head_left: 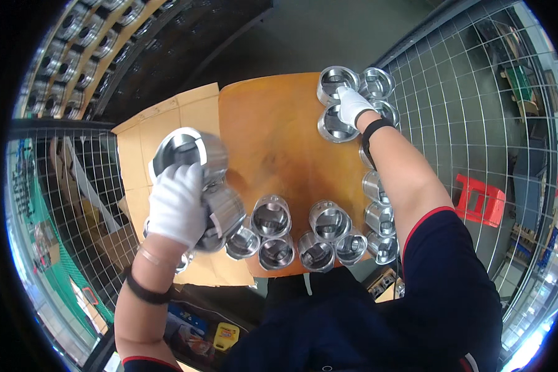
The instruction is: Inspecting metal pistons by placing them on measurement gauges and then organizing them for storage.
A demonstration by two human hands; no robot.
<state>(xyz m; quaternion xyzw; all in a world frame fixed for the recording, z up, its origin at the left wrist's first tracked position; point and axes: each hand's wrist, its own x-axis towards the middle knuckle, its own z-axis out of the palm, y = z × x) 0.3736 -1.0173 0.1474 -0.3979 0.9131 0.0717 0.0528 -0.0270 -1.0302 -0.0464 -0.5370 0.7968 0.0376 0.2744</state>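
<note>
Brown tabletop (273, 149), wire mesh (443, 118) either side; left hand (177, 208) sits left of it, clamped on two metal cylinders (212, 155); right hand (353, 106) stretches to its far-right corner, touching another cylinder (326, 94), can't tell if gripping

Beyond the far edge of the orange-brown, smooth-topped surface (273, 136) stretches a dark grey floor (341, 31). A tiered rack with tan boards (119, 31) stands past the surface's far left corner. Panels of square-grid metal wire mesh flank the surface on both sides. Right of the surface, through the mesh, a red plastic stool (495, 208) shows; left of it, green netting (74, 310). Farther out on either side, strong white light glares at the rim of the view.
</note>
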